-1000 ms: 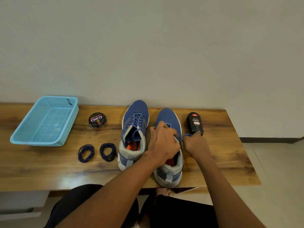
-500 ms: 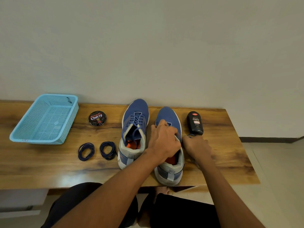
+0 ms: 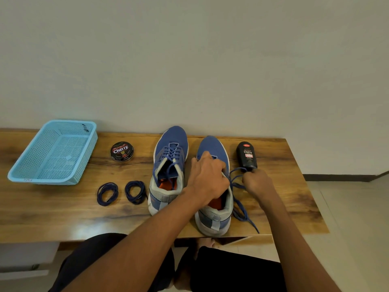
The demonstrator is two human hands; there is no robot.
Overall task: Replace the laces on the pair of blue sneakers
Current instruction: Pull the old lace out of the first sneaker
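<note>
Blue basket [image 3: 52, 152] sat far left; left hand [image 3: 207, 179] gripped right sneaker [image 3: 214, 207] at table [image 3: 52, 216] front edge, right hand [image 3: 255, 182] pinched its lace [image 3: 240, 204].

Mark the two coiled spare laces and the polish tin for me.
left coiled lace [image 3: 107, 194], head view, on the left side of its loop.
right coiled lace [image 3: 135, 192], head view, on the right side of its loop.
polish tin [image 3: 122, 151], head view, on the middle of its lid.
</note>
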